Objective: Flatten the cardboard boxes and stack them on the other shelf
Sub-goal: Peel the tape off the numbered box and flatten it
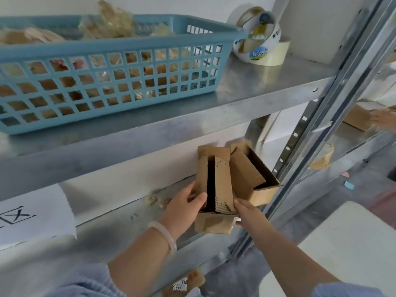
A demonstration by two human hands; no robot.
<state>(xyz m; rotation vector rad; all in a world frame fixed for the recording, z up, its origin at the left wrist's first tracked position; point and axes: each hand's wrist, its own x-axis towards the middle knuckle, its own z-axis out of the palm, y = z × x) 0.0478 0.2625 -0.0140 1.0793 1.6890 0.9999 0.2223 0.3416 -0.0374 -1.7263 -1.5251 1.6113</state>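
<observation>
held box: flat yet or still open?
Still open, not flat. The held box shows a dark gap between its walls; the left hand and right hand grip its sides.

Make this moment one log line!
left hand: grips near box | right hand: grips it too | second box: beside, unflattened

In thick black strokes on the white paper sheet [32,215] at the left, by the shelf edge: 区, with more writing cut off at the picture's left border. On the blue sticker [258,53] of the tape roll [272,57] lying on the upper shelf [267,82]: pale Chinese characters, the first like 高, the second too blurred to read. Along the loose white band [276,34] above that roll: spaced dark capitals, M and O legible, the rest turned away. On the small white tag [180,286] at the bottom edge: handwritten black digits, perhaps 6391, too smeared to confirm.
</observation>
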